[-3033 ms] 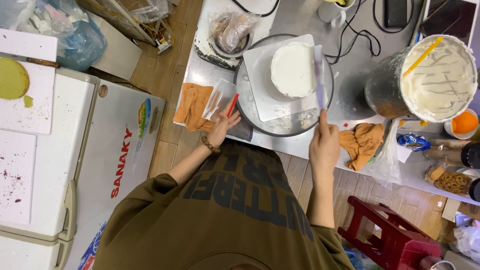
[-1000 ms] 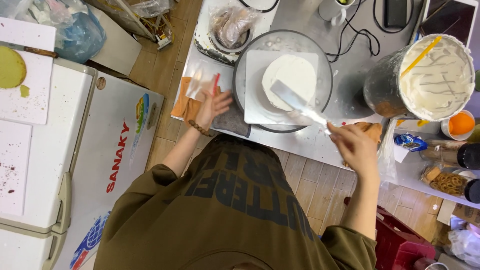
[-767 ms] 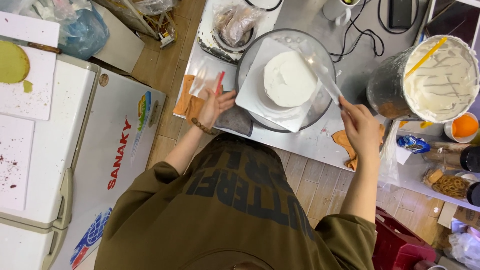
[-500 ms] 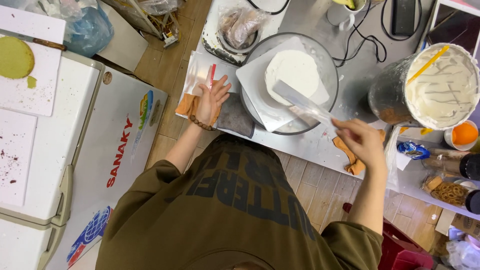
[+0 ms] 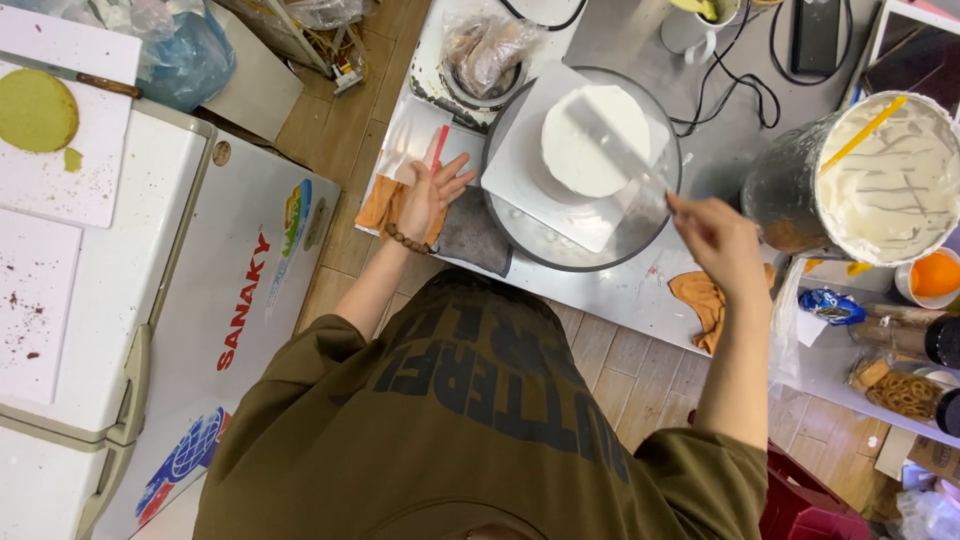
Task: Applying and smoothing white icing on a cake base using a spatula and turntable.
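Note:
A round white frosted cake sits on a white square board atop a round glass turntable. My right hand grips a long metal spatula, whose blurred blade lies across the cake's top. My left hand rests flat, fingers spread, on the worktop just left of the turntable, over an orange cloth and beside a grey cloth and a red-handled tool.
A large bucket of white cream with a yellow stick stands at the right. A small orange-filled cup and jars sit below it. Cables and a mug lie behind. A white chest freezer stands left, holding a green cake layer.
My right hand has swung the spatula back and forth over the cake; the blade now lies across the top. The left hand stays beside the turntable, and the board has turned.

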